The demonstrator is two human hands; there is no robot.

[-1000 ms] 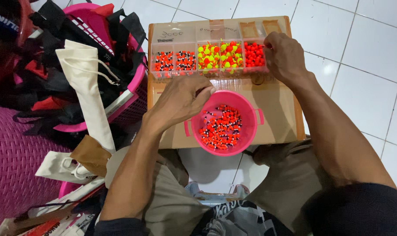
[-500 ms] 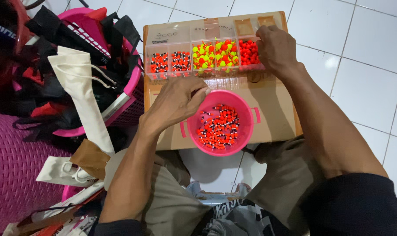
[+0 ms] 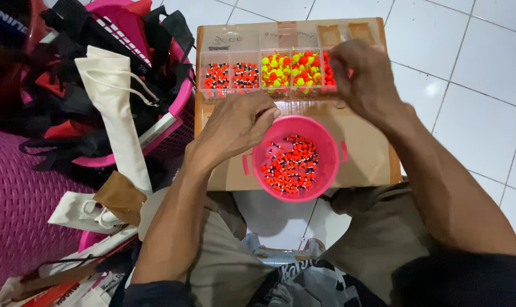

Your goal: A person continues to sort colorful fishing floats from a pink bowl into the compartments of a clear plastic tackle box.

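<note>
The flat brown cardboard board (image 3: 360, 148) balances across the person's knees, under both sets of fingers; a shifted leg could tip everything; the clear plastic compartment box (image 3: 269, 74) of orange and yellow beads sits beneath the right hand (image 3: 363, 77), fingers curled, grip indiscernible; the round pink plastic bowl (image 3: 296, 158) of small orange beads (image 3: 289, 165) lies just below the left hand (image 3: 235, 128), fingertips bunched at its rim; a nudge could spill it.

The person is wearing khaki trousers and a dark top; both forearms are showing bare, sleeves ending near the elbows.
</note>
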